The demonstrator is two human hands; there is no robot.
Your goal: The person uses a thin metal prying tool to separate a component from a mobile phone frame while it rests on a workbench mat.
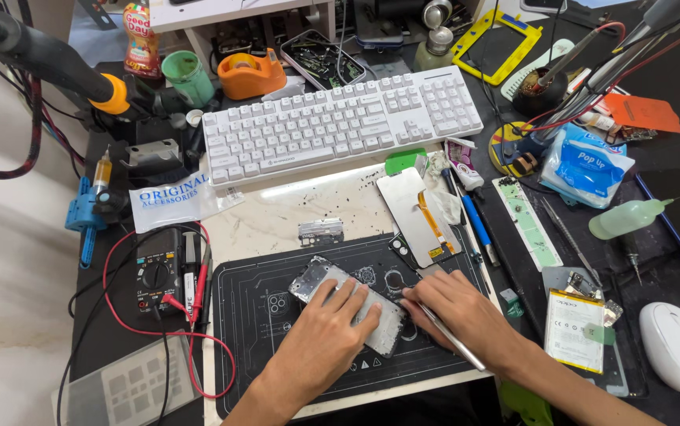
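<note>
The left hand (320, 339) lies flat, fingers spread, pressing an opened phone frame (348, 304) onto the black work mat (261, 315) at the desk's six o'clock. The right hand (458, 308) is curled around slim metal tweezers (452, 338), tips meeting the frame's three o'clock edge. The frame looks thin, light, stiff yet fragile; its outer edges seem the safest hold. At twelve o'clock sits a white keyboard (340, 122), at nine a multimeter (157, 272), at three a phone battery (575, 330) and a white mouse (679, 347).
</note>
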